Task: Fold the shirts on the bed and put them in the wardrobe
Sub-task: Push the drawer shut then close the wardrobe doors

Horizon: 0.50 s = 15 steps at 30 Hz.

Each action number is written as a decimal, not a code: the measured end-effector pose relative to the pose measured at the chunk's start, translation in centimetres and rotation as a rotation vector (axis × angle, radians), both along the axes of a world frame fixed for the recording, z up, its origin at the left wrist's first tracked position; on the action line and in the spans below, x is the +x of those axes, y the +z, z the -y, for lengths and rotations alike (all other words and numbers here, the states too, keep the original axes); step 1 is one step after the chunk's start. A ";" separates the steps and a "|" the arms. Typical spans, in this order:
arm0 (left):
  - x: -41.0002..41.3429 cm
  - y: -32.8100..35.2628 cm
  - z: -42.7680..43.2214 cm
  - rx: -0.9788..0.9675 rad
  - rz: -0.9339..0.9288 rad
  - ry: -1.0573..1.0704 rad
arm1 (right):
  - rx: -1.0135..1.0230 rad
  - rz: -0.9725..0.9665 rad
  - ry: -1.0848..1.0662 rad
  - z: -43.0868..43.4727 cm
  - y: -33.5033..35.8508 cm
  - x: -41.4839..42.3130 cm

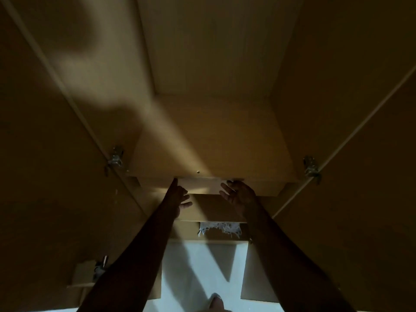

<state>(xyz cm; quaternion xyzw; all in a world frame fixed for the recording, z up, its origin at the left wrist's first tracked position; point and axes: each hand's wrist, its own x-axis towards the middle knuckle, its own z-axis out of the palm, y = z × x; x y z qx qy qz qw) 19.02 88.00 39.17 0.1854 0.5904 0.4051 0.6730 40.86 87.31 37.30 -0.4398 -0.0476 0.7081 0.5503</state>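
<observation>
Two bare forearms reach forward from the bottom edge of the head view into the open wardrobe. The scene is dim and detail is limited.

Head view, hands:
- The left hand is released. Its fingers are spread and nothing lies between them. One fingertip points up at the front edge of the upper shelf; actual contact cannot be confirmed.
- The right hand is also released, palm turned inward, fingers spread and relaxed, holding nothing. It sits just below the same shelf edge.
- The two hands face each other with a gap between them.

Head view, task item:
- A pale patterned fabric lies on a lower shelf, below and between the hands. The shelf board above covers most of it, so only its front strip shows. Whether it is a folded shirt cannot be determined.

Head view, surroundings:
- The left door and the right door stand swung open.
- A metal hinge is fitted on the left side panel and a second hinge on the right.
- A white floor shows beneath the lowest shelf, crossed by dark shadows.
</observation>
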 end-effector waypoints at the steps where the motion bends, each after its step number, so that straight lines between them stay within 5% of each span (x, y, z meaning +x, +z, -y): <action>1: 0.0 0.1 0.1 -0.007 -0.020 -0.012 | 0.000 -0.009 -0.007 0.1 -0.2 -0.1; 7: 1.3 2.2 3.3 -0.012 -0.104 -0.167 | -0.090 0.293 0.019 3.0 0.8 -0.3; 12: 3.0 5.0 7.8 0.223 -0.223 -0.408 | 0.012 0.690 0.325 9.2 5.5 -0.5; 15: 3.2 6.5 11.3 0.379 -0.225 -0.567 | 0.032 0.752 0.237 14.8 8.2 -0.7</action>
